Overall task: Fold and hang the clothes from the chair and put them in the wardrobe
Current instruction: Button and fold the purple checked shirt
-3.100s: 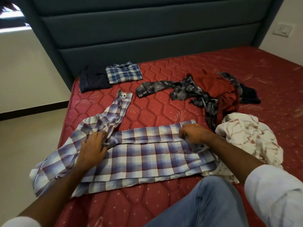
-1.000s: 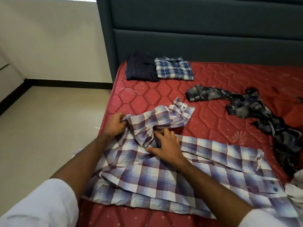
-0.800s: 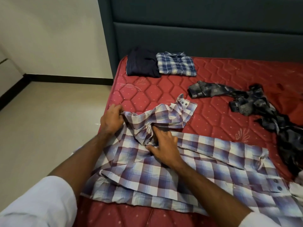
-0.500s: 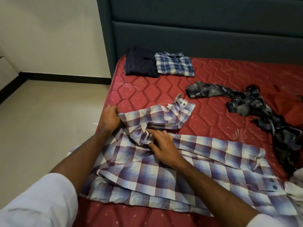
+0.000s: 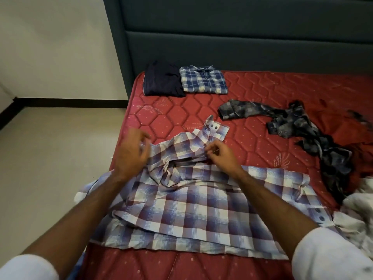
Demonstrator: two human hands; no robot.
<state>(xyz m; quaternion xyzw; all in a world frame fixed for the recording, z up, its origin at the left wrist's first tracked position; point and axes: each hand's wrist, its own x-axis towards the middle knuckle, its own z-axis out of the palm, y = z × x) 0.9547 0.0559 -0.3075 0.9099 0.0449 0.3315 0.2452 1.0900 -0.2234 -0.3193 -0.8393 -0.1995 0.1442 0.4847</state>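
Head view: left hand (image 5: pixel 131 153) blurred, fingers spread; right hand (image 5: pixel 219 156) pinches checked shirt (image 5: pixel 191 203).

A red quilted mattress (image 5: pixel 181 118) sits against a dark teal padded headboard (image 5: pixel 242 43), with beige floor (image 5: pixel 50 158) and a cream wall (image 5: pixel 50 47) alongside.

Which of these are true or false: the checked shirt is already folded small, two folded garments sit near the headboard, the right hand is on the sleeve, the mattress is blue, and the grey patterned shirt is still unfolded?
1. The checked shirt is folded small: false, it lies spread out, sleeve bunched.
2. Two folded garments sit near the headboard: true, the navy garment and the blue plaid shirt.
3. The right hand pinches the sleeve: true.
4. The mattress is blue: false, red.
5. The grey patterned shirt is unfolded: true.
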